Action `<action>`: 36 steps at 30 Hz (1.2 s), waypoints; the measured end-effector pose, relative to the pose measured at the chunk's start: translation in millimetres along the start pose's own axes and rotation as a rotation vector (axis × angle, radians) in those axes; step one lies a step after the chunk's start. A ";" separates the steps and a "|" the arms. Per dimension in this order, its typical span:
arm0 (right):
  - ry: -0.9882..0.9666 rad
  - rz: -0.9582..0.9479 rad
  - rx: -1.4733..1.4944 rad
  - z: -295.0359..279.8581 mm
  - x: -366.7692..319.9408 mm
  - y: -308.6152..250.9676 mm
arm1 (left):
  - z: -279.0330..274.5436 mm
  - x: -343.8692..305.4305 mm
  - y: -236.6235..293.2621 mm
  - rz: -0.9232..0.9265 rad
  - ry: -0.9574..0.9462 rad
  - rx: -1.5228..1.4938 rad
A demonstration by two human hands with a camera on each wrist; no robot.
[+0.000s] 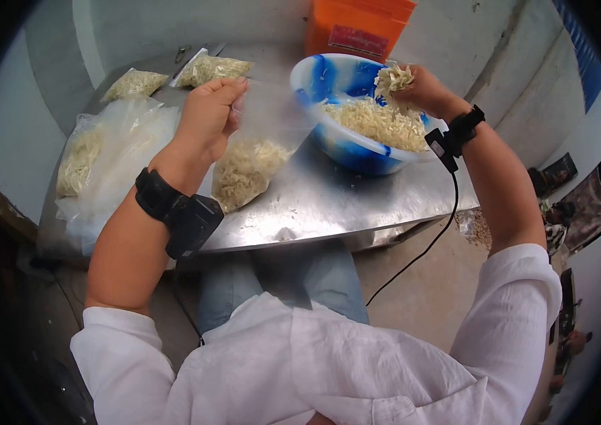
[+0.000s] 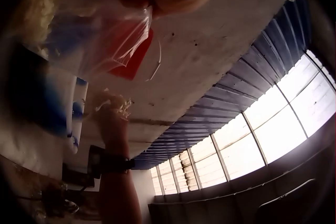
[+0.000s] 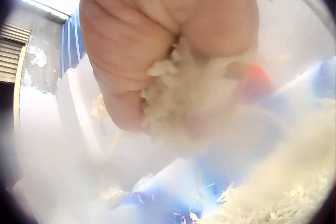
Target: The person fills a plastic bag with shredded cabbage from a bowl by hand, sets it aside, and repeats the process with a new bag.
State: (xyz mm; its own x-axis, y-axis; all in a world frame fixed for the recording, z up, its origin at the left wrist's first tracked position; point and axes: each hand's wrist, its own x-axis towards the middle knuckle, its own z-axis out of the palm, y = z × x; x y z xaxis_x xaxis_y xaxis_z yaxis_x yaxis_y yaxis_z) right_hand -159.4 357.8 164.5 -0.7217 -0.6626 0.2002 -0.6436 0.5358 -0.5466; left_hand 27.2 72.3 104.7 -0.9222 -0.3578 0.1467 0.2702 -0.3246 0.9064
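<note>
My left hand [image 1: 208, 117] pinches the upper edge of a clear plastic bag [image 1: 249, 170]. Pale shreds fill the bag's lower part, which lies at the front of the metal table. In the left wrist view, the fingers grip the bag's thin film [image 2: 131, 43]. Over the far right rim of a blue-and-white bowl [image 1: 357, 145], my right hand [image 1: 433, 92] holds a clump of pale shreds [image 1: 392, 79]. Bits stick out between its curled fingers in the right wrist view. A heap of the same shreds [image 1: 378, 122] lies in the bowl.
Two filled bags [image 1: 134, 83] stand at the back left of the metal table [image 1: 321, 205]. Left of my arm lie a stack of clear bags [image 1: 141, 127] and another filled bag [image 1: 81, 163]. Behind the bowl is an orange container [image 1: 357, 28]. A cable hangs from my right wrist.
</note>
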 end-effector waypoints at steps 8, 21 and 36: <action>-0.053 -0.109 0.474 -11.1 19.6 -25.1 | -4.8 3.3 4.4 -0.057 -0.030 0.100; -0.126 -0.432 0.872 50.9 41.1 -134.6 | 2.1 -2.0 5.7 -0.091 0.002 0.113; -0.556 -0.234 0.785 103.7 38.1 -116.2 | -4.0 -1.9 5.7 -0.058 0.081 0.086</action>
State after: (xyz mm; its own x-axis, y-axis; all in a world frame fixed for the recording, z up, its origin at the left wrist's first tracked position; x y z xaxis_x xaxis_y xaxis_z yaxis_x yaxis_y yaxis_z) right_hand -85.7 216.0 151.3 -0.2461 -0.9666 0.0719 -0.2587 -0.0060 -0.9659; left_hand 31.6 67.6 108.0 -0.9093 -0.4113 0.0633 0.1886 -0.2718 0.9437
